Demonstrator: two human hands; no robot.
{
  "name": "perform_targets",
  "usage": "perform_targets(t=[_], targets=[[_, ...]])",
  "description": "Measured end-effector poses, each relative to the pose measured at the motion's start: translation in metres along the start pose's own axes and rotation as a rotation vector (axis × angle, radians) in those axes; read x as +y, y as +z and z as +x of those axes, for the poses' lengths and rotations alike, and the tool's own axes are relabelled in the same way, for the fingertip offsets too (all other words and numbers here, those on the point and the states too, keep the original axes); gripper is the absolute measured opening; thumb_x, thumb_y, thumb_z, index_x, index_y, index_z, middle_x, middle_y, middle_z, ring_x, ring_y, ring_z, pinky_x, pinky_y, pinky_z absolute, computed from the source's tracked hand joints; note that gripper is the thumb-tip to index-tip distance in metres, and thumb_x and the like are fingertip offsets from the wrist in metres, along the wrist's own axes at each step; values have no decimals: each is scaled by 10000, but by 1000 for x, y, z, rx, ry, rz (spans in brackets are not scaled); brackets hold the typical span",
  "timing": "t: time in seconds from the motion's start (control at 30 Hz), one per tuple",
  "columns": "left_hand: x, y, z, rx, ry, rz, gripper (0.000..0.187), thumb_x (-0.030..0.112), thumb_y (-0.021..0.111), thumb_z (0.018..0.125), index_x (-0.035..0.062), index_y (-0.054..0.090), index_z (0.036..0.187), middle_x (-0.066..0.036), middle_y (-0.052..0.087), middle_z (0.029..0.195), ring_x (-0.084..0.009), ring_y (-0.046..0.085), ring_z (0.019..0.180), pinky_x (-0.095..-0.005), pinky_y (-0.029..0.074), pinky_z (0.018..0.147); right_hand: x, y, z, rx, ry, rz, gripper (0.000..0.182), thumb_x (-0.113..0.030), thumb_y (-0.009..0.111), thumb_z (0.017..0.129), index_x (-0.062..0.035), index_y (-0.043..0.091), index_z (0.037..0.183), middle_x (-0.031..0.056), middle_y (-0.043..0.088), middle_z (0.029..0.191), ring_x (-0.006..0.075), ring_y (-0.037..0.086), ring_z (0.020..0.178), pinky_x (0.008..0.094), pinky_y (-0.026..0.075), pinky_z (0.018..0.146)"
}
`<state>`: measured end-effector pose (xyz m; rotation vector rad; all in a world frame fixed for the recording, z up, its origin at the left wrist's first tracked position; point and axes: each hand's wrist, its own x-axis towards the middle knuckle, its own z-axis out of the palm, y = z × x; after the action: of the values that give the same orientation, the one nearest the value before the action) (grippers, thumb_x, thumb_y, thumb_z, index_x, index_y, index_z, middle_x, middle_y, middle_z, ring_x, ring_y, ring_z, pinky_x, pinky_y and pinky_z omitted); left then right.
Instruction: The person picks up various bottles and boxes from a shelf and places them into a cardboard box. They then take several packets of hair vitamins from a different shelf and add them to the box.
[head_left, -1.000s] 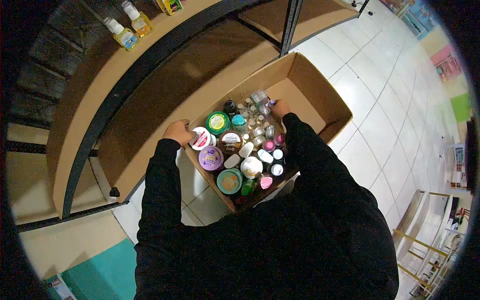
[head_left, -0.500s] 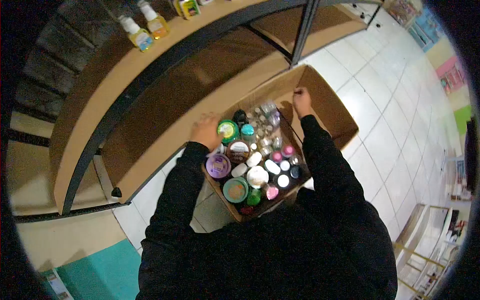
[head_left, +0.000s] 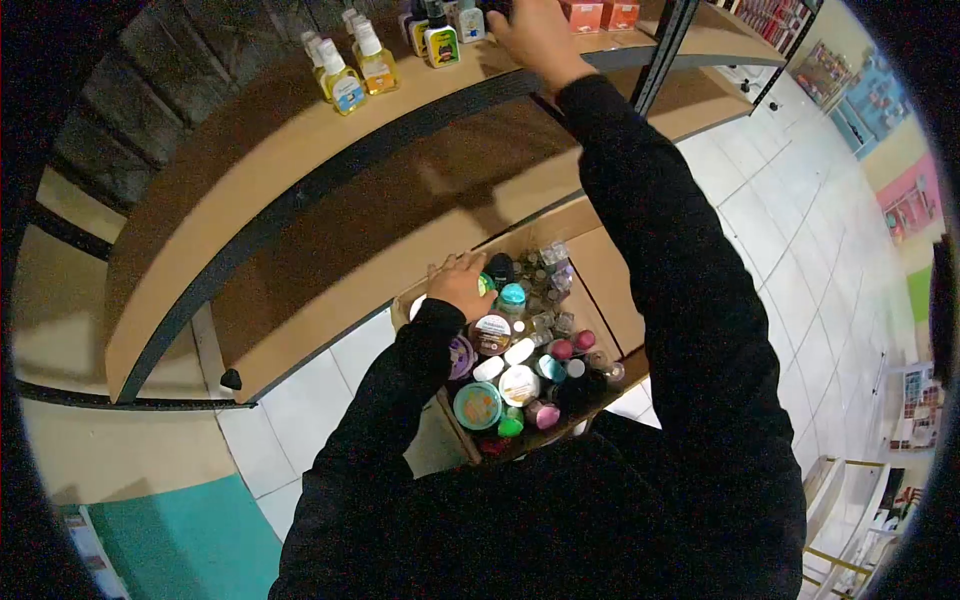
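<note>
My left hand [head_left: 460,286] rests on the left edge of a cardboard box [head_left: 610,270], fingers spread over a green-lidded jar [head_left: 486,284] that it partly covers. Around it in the box stand a brown jar [head_left: 491,334], a purple-lidded jar [head_left: 461,358], a teal-lidded jar [head_left: 478,405], a turquoise-capped container [head_left: 512,296] and several small bottles. My right hand [head_left: 540,40] is up at the shelf [head_left: 480,82], its fingers curled and partly beyond the top of the view. Something dark shows by its thumb; what it holds is hidden.
On the shelf stand yellow spray bottles [head_left: 346,88], a bottle with a green-and-yellow label [head_left: 441,46] and red boxes [head_left: 582,14]. A black shelf post [head_left: 662,60] rises right of my right hand. White floor tiles [head_left: 770,225] lie on the right.
My right hand has risen from inside the box to the shelf. My left hand has shifted right, further over the green-lidded jar. The view has tilted up, showing more of the shelf.
</note>
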<state>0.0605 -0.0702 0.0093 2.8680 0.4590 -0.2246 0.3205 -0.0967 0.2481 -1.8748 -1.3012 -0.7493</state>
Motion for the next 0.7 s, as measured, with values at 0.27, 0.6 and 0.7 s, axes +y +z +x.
perform_targets(t=[0.27,0.6,0.7], targets=[[3,15,8,151,52,86,633,295,568,755,107,434,1345,-177,503,1276,-335,516,1106,-462,441,918,-11,20,29,-241,25,-339,521,-129,580,820,-37,424,1308,200,498,1266,402,449,1155,478,410,933],[1,6,6,82,30,18,682,304,569,751,103,388,1377,-188,466,1340,-354,481,1176,-437,414,983,18,40,28,85,33,5,376,-113,580,829,33,480,1160,265,575,1045,412,550,980,459,453,822],[4,0,4,56,13,-1,685,311,567,754,108,383,1382,-175,466,1347,-351,472,1191,-429,408,993,-1,25,21,156,-39,44,335,-153,595,826,42,537,1092,255,579,982,411,554,939,471,454,785]])
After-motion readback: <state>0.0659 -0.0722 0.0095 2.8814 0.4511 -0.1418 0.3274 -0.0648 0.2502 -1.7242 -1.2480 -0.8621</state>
